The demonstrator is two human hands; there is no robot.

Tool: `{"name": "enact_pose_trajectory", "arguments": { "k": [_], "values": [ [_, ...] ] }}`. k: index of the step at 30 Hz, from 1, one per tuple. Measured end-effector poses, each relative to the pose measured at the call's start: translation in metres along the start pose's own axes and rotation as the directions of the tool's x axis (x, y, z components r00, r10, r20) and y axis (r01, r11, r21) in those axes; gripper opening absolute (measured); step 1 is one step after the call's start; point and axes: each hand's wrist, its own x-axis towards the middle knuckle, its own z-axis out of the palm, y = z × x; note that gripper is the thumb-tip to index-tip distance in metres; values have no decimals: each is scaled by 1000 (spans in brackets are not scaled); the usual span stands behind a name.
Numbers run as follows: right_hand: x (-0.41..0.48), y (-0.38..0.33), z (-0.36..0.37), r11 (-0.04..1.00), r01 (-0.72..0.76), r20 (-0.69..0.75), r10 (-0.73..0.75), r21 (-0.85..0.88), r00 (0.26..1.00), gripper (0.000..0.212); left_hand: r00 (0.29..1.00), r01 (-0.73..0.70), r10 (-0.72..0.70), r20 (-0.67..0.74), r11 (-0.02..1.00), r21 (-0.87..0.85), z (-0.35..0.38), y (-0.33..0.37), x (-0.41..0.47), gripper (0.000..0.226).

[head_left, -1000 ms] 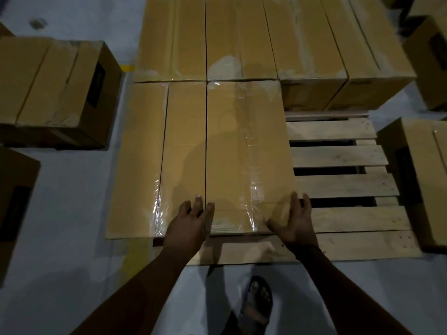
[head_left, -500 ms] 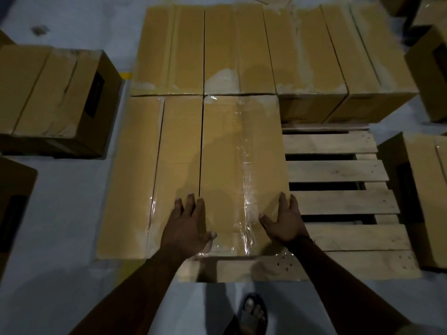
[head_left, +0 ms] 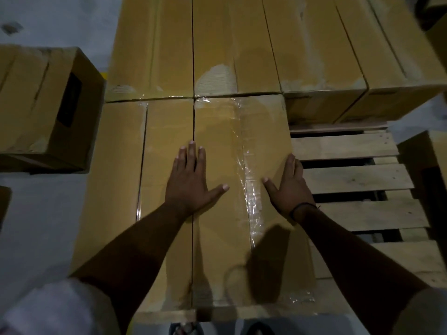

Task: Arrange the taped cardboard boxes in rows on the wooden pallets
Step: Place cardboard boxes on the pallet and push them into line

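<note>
A person is leaning over a wooden pallet (head_left: 350,180) in the centre of the frame, both hands lying flat and wide on top of a taped cardboard box (head_left: 217,122) in the front row. The left hand (head_left: 191,182) is resting with fingers straight and thumb spread across the seam where this box is touching its neighbouring box (head_left: 121,165) on the left. The right hand (head_left: 289,187), a dark band (head_left: 302,206) circling its wrist, is pressing on the box's right edge, fingers straight along that edge and thumb reaching onto a wrinkled strip of clear tape (head_left: 249,184) running down the lid. Neither hand is gripping anything. The far end of the box is sitting tight against a back row of boxes (head_left: 217,44) stretching across the top of the frame. To the right of the box, bare pallet slats are showing. Off the pallet, another box (head_left: 43,105) is standing on the grey floor (head_left: 36,213) at the left of the frame, and one more box (head_left: 433,177) is standing just beside the pallet at the right edge. White sleeves (head_left: 60,308) are filling the lower corners.
</note>
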Motion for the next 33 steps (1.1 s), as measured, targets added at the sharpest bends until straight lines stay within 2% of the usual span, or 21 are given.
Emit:
{"name": "enact_pose_trajectory", "arguments": {
  "k": [3, 6, 8, 15, 21, 24, 27, 30, 33],
  "values": [
    [26, -3, -10, 991, -36, 18, 34, 130, 999, 93, 999, 7, -7, -41, 1000, -7, 6, 0, 13, 122],
    [52, -14, -13, 942, -111, -34, 129, 317, 991, 80, 995, 17, -20, -97, 999, -30, 13, 0, 14, 120],
    [61, -17, -11, 953, -99, -96, 132, 287, 987, 72, 993, 13, -18, -114, 999, -44, 16, -1, 16, 119],
    [74, -12, -5, 964, -59, -127, 94, 261, 987, 63, 991, 7, -10, -133, 1000, -26, 23, 0, 21, 114],
    [67, -22, -7, 994, -72, -130, 82, 78, 988, 76, 993, 21, -22, -117, 1000, -8, 22, -2, 23, 113],
    [50, -20, 2, 985, -41, -169, 12, -169, 985, 86, 994, 21, -20, -109, 1000, 8, 23, -3, 21, 112],
    [15, -13, 16, 931, -22, -132, -28, -364, 991, 87, 996, -1, 3, -90, 1000, 20, 22, -1, 15, 107],
    [-29, -1, 27, 903, -4, -107, -46, -429, 993, 87, 997, -31, 30, -68, 999, -17, 25, 6, -18, 100],
    [-81, 11, 36, 904, 43, -62, -76, -425, 995, 87, 1000, -25, 25, -19, 999, -22, 34, 22, -77, 98]
  ]
}}
